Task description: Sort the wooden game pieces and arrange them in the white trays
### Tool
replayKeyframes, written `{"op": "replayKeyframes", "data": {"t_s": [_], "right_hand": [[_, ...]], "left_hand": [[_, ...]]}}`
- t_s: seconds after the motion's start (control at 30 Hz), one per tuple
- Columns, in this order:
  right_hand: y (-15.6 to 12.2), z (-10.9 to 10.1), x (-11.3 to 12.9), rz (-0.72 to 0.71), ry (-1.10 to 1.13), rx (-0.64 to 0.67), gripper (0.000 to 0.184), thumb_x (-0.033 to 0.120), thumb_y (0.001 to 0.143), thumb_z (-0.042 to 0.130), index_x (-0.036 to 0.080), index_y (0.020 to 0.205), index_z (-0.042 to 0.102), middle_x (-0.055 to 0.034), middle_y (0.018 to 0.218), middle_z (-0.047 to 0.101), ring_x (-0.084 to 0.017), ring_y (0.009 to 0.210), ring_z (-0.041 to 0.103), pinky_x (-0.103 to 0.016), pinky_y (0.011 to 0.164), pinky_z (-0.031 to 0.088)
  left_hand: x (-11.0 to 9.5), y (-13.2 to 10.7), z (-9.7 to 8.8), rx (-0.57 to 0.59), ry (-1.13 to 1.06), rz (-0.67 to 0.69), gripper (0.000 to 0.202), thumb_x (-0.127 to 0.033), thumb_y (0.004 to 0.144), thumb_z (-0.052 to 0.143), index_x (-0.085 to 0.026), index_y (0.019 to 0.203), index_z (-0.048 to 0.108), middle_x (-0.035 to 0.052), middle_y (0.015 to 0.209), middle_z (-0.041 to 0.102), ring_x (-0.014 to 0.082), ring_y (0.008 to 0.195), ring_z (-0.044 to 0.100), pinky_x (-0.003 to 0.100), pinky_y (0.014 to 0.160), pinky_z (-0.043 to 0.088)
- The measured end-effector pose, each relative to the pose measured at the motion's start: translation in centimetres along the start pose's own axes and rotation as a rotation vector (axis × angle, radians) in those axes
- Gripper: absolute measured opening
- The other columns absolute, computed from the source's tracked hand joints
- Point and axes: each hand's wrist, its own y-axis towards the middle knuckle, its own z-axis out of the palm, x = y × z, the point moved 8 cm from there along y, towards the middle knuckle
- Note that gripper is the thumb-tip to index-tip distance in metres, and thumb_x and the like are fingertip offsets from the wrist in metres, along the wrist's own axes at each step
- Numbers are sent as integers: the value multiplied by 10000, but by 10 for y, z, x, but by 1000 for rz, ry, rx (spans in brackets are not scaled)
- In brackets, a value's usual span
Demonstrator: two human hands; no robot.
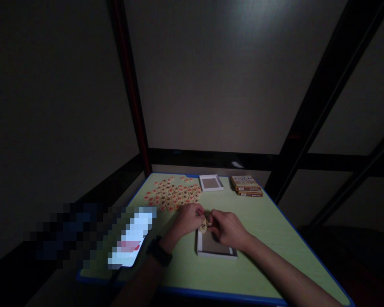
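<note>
A pale round xiangqi piece with a black character sits over the far left corner of a shallow open box. My left hand is closed at its far edge, fingertips pinched on it. From the other side, my right hand reaches over the box with its fingers curled in a pinch. A second pale edge shows between those fingertips, apparently another piece, though mostly covered. The box has white walls and a brown bottom, and my right hand hides part of it.
Many loose xiangqi pieces, red and black, spread over the table's far left. Beyond my hands lies another open white-walled box. Stacked printed boxes stand far right. A lit, pixelated screen lies left. The green table has a blue edge.
</note>
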Motion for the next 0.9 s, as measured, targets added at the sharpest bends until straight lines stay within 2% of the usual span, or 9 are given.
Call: {"op": "replayKeyframes", "data": {"t_s": [0.43, 0.7, 0.9], "right_hand": [[1, -3, 0, 34, -6, 4, 156, 136, 752, 642, 217, 859, 563, 2, 765, 670, -173, 677, 604, -256, 620, 355], [0, -5, 0, 4, 8, -26, 149, 129, 745, 646, 212, 829, 555, 0, 749, 655, -165, 649, 581, -251, 601, 346], [0, -18, -4, 0, 123, -120, 47, 208, 827, 579, 218, 806, 539, 19, 662, 616, -141, 573, 539, -235, 559, 348]], "left_hand": [[2, 2, -2, -19, 11, -4, 240, -81, 751, 516, -197, 739, 726, 14, 822, 767, 163, 831, 677, 251, 778, 462], [2, 2, -9, -80, -15, -1, 253, -91, 762, 498, -202, 746, 725, 8, 823, 759, 156, 828, 670, 239, 764, 464], [-6, -3, -12, -109, 157, 32, 268, -119, 832, 463, -196, 743, 703, 47, 838, 746, 188, 852, 663, 269, 788, 449]]}}
